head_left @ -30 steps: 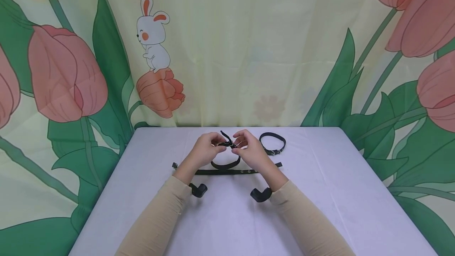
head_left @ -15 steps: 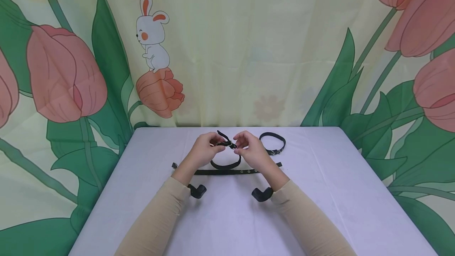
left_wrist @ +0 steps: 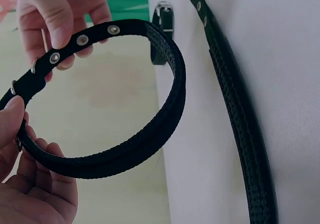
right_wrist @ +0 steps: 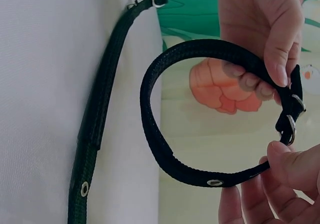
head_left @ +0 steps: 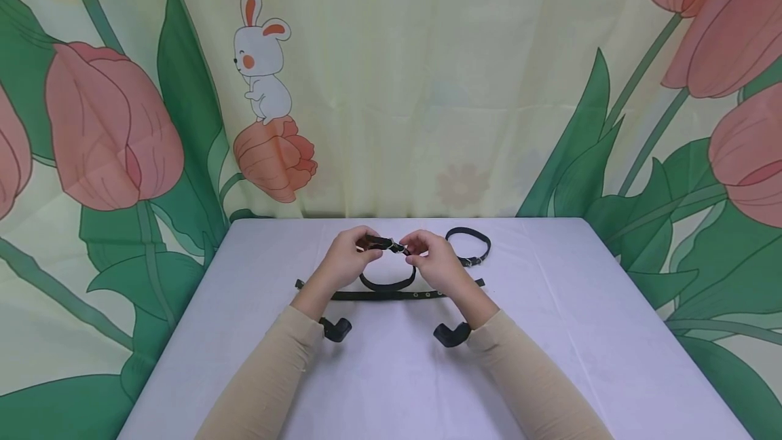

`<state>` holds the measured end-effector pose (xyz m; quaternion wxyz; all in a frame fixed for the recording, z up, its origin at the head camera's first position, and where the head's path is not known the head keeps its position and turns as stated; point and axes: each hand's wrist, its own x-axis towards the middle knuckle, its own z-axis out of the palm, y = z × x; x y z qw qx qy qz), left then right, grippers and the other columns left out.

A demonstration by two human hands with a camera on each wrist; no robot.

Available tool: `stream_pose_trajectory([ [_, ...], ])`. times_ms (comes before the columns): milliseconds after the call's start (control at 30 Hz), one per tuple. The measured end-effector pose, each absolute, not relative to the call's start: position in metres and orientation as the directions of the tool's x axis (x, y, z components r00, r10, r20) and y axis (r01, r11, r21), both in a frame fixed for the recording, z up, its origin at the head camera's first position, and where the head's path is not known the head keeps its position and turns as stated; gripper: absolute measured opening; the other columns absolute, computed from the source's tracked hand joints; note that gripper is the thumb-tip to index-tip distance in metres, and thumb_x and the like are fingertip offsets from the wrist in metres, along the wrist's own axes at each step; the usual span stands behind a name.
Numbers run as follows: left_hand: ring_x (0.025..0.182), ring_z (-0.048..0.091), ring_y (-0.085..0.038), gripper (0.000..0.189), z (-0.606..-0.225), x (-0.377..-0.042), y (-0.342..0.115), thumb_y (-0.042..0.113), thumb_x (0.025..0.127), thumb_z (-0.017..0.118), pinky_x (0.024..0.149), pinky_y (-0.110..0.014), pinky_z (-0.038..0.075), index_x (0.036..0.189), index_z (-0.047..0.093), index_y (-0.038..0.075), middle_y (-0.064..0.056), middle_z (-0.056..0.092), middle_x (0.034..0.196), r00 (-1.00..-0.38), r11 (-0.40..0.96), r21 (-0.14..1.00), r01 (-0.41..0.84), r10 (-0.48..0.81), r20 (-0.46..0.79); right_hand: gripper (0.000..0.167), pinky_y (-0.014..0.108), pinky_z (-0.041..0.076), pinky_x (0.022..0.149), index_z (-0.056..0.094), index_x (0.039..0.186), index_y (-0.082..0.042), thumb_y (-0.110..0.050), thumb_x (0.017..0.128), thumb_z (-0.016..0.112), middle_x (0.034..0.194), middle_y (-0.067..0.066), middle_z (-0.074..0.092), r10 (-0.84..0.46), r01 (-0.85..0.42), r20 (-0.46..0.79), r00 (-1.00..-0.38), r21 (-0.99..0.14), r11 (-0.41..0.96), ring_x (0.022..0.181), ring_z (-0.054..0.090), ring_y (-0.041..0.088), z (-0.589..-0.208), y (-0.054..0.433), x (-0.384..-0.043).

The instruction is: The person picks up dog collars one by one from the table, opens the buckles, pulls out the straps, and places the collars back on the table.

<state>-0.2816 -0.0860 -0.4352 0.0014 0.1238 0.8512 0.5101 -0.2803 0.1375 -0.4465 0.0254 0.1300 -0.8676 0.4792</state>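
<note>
A black collar (head_left: pixel 387 286) with metal eyelets and a buckle is bent into a loop, held up between both hands. My left hand (head_left: pixel 349 257) pinches it at the left of the buckle (head_left: pixel 394 246), thumb against fingers. On the other side, my right hand (head_left: pixel 435 263) pinches the strap between thumb and fingers. In the left wrist view, several eyelets show along the collar (left_wrist: pixel 172 104), near the right hand (left_wrist: pixel 55 14). The right wrist view shows the collar's buckle hardware (right_wrist: pixel 291 129) between the two hands. The fingers partly hide the strap ends.
A second black collar (head_left: pixel 373 296) lies stretched flat across the white table (head_left: pixel 391 386), just nearer than the held loop. A third, buckled into a ring (head_left: pixel 472 261), lies at the back right. Behind the table hangs a printed curtain (head_left: pixel 391 87).
The strap's free end, which stuck up above the buckle, now lies along the band toward my left fingers. My hands have drawn slightly apart.
</note>
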Motion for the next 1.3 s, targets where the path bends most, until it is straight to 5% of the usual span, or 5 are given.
stream_pose_trajectory([
  [1300,0.107,0.064,-0.026,0.028,-0.431,-0.280,-0.100,0.004,0.099,0.075,0.084,-0.037,0.053,0.123,0.072,0.018,-0.006,0.065,0.108,-0.964,0.433,0.868,0.242,0.210,0.164,0.029,0.042,0.054,0.089,0.073,0.120,-0.018,0.001,0.098,0.073,0.108,0.007,0.071,-0.161,-0.212,0.146,-0.976,-0.808,0.550,0.112,0.069,0.028,-0.445,0.148,-0.279],
])
